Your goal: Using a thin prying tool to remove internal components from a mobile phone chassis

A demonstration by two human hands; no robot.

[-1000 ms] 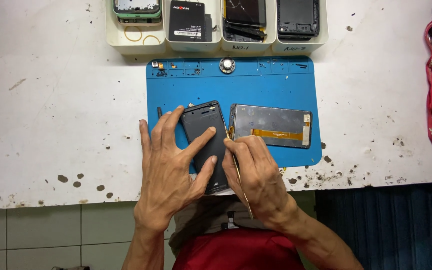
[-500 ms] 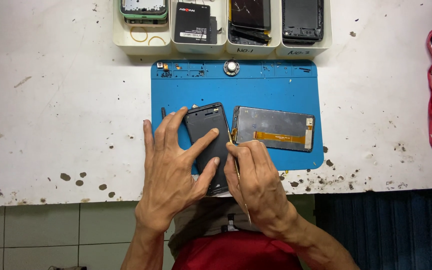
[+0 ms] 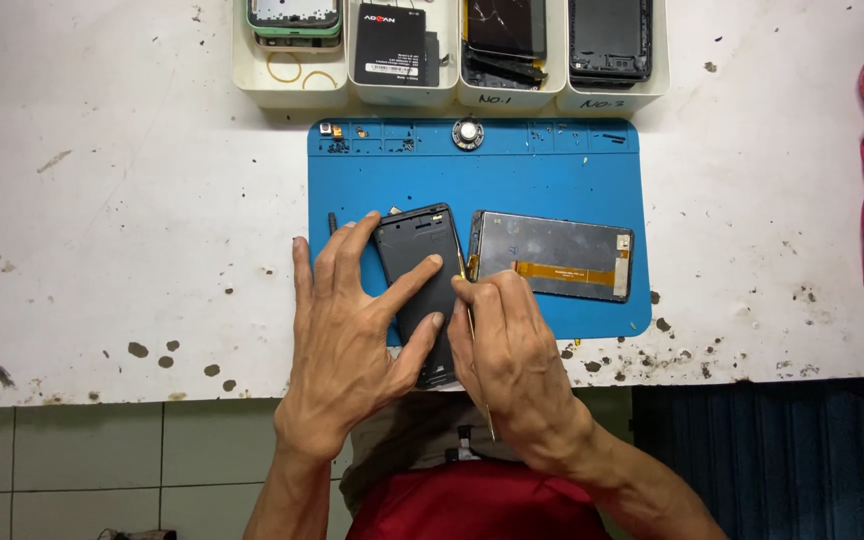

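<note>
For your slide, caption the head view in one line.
Left hand steadies a dark phone body on a blue mat while right hand works a thin tool along its edge.

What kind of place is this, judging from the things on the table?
Probably a phone repair bench: a blue work mat, white bins of phone parts, and a dark phone body under the left hand.
</note>
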